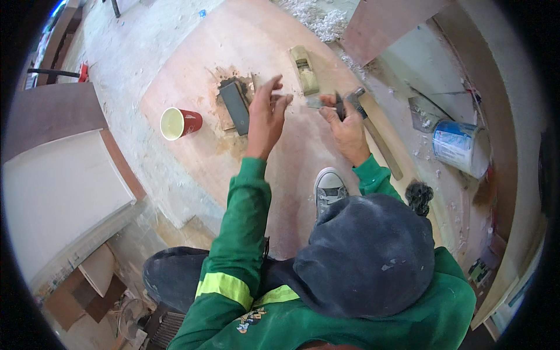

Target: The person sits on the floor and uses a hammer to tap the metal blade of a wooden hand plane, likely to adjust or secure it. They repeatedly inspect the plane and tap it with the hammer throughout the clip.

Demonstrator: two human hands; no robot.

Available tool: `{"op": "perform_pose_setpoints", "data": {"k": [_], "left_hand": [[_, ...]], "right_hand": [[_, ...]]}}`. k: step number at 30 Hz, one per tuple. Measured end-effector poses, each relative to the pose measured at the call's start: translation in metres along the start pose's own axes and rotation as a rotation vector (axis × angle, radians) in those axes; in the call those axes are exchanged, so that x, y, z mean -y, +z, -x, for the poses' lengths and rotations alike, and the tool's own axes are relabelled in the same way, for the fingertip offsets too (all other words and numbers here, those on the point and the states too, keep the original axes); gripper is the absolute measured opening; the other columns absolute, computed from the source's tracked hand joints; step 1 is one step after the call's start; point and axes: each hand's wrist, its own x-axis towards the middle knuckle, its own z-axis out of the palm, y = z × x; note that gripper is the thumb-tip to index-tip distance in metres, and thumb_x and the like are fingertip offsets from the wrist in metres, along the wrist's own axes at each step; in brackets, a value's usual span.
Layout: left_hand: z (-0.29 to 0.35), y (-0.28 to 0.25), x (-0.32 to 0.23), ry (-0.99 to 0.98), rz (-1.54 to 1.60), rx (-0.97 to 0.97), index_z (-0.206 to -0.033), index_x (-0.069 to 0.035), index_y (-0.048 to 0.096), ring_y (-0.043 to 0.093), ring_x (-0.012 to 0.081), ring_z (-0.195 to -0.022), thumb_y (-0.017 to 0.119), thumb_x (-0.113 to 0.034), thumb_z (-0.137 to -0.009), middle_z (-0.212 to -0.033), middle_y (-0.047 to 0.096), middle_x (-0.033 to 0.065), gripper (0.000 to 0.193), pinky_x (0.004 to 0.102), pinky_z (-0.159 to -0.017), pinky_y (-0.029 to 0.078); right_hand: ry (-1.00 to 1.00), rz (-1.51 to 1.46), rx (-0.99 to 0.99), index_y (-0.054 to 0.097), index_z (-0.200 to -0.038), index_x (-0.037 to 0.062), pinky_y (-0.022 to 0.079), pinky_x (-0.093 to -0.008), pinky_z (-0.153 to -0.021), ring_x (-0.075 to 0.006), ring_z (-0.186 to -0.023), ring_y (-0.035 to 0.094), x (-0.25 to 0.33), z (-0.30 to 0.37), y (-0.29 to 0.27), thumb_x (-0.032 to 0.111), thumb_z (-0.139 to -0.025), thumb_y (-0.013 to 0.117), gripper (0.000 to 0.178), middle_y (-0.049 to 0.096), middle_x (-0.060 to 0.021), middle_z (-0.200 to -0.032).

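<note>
My left hand [266, 119] is raised over the wooden board [303, 151], its fingers curled but apart and slightly blurred, with nothing visible in it. Beside it lies a dark sharpening stone [234, 108] on a wet, stained patch. My right hand [350, 131] is closed on a flat metal blade [315, 102], whose pale end points toward my left hand. A dark piece is partly hidden by the right fingers. Close to that hand is a hammer [382, 143] with a wooden handle. Farther away lies a wooden hand plane body [304, 70].
A red paper cup [191, 121] holding liquid stands at the left. On the right, a white and blue bucket [458, 146] lies tilted. Wood shavings [321, 22] are piled at the far edge. My shoe [330, 189] rests on the board near a black bundle [419, 197].
</note>
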Motion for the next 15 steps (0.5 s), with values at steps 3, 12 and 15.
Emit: {"op": "perform_pose_setpoints", "data": {"k": [3,12,15], "left_hand": [[-0.046,0.022,-0.011,-0.150,-0.203,-0.012,-0.149,0.006,0.052,0.074,0.0310,-0.104,0.084,-0.034,-0.094,-0.123,0.071,0.0246,0.076,0.0404,-0.091,0.060],[-0.095,0.076,0.020,-0.381,-0.552,0.034,-0.133,0.012,0.049,0.072,0.0424,-0.111,0.095,-0.040,-0.070,-0.121,0.069,0.0305,0.094,0.0492,-0.098,0.059],[-0.100,0.042,0.043,-0.554,-0.034,0.219,-0.141,0.010,0.049,0.074,0.0333,-0.106,0.092,-0.033,-0.076,-0.117,0.070,0.0215,0.089,0.0453,-0.093,0.061]], "right_hand": [[0.064,0.146,-0.045,0.067,-0.135,-0.0021,0.054,-0.0354,-0.098,-0.0199,-0.109,0.071,-0.008,0.000,-0.014,0.013,-0.102,0.074,0.037,0.077,-0.0124,-0.119],[-0.222,0.572,0.106,0.061,-0.131,0.0047,0.057,-0.0509,-0.092,-0.0436,-0.108,0.070,-0.069,0.025,-0.009,0.004,-0.092,0.074,0.042,0.067,-0.0169,-0.125],[-0.176,0.689,0.161,0.056,-0.134,0.0089,0.058,-0.0527,-0.091,-0.0441,-0.109,0.069,-0.072,0.031,-0.004,0.001,-0.089,0.073,0.049,0.062,-0.0146,-0.135]]}}
